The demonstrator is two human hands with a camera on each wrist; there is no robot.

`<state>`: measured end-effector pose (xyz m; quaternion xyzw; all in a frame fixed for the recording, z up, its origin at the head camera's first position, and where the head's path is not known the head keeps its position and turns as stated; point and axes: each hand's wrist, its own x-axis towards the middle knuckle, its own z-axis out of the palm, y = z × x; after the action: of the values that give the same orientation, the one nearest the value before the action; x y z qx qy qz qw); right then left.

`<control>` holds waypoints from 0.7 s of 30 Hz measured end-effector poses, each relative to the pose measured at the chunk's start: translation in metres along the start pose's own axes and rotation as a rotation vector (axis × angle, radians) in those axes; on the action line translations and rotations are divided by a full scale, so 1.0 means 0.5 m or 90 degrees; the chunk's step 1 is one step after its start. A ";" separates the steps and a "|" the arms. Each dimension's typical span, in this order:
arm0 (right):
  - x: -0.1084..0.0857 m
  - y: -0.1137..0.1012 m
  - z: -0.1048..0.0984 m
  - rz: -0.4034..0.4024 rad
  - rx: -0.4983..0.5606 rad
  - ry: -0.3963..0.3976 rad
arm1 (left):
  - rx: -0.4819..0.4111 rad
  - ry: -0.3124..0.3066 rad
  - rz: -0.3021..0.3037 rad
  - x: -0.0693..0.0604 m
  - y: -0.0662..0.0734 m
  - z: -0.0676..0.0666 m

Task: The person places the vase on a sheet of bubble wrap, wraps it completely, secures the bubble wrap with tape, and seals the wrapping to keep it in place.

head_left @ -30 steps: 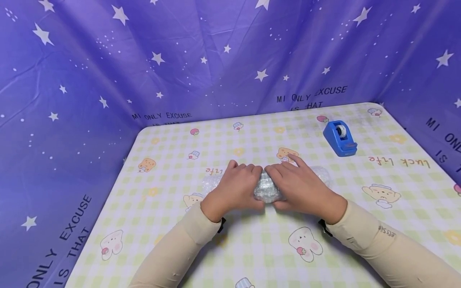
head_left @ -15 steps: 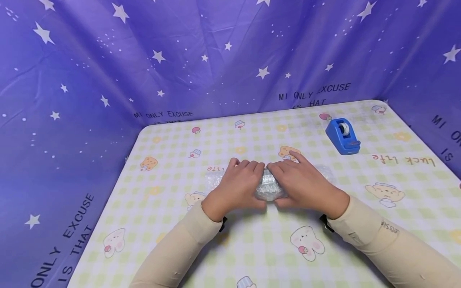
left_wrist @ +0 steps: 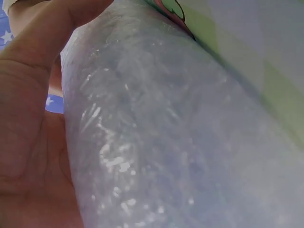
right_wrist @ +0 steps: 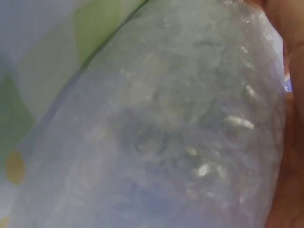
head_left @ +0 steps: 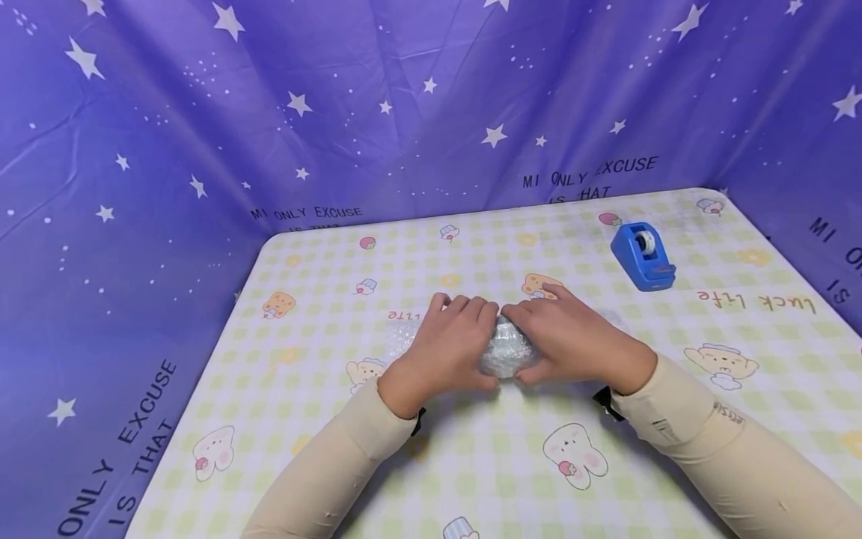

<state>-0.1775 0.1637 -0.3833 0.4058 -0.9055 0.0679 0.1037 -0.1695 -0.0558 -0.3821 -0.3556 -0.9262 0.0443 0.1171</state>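
A roll of clear bubble wrap (head_left: 506, 350) lies crosswise on the table, its two ends poking out beyond the hands. My left hand (head_left: 450, 348) grips it left of the middle, fingers curled over the far side and thumb at the near side. Close beside it, my right hand (head_left: 569, 340) holds the roll in the same way, with one finger lifted a little. In the left wrist view the bubble wrap (left_wrist: 142, 118) runs along the thumb and palm. The right wrist view shows the wrap (right_wrist: 166, 118) against the palm. What lies inside the roll cannot be made out.
A blue tape dispenser (head_left: 643, 258) with a roll of tape stands at the back right of the table. The table (head_left: 323, 464) has a checked cloth with cartoon prints. Purple starry curtains (head_left: 377, 112) enclose the back and sides.
Both hands keep hold of the bubble wrap in nearly the same place. The right wrist and fingers have shifted slightly on the roll. The whole view has moved a little.
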 end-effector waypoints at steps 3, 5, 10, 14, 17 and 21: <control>-0.003 0.003 -0.001 0.001 0.017 -0.002 | 0.010 0.000 0.008 0.002 0.004 0.000; -0.004 0.005 -0.002 0.005 0.031 -0.005 | 0.018 0.003 0.013 0.003 0.006 0.002; -0.005 0.007 -0.002 0.011 0.052 -0.008 | 0.028 0.012 0.016 0.005 0.010 0.007; -0.005 0.009 0.000 0.016 0.051 -0.017 | 0.023 0.018 0.016 0.005 0.010 0.008; -0.004 0.009 0.000 0.025 0.049 -0.028 | 0.015 0.022 0.016 0.005 0.009 0.008; -0.003 0.008 0.000 0.039 0.050 -0.043 | 0.005 0.024 0.016 0.004 0.007 0.008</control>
<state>-0.1796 0.1672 -0.3836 0.3839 -0.9171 0.0925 0.0553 -0.1695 -0.0517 -0.3860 -0.3671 -0.9193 0.0426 0.1355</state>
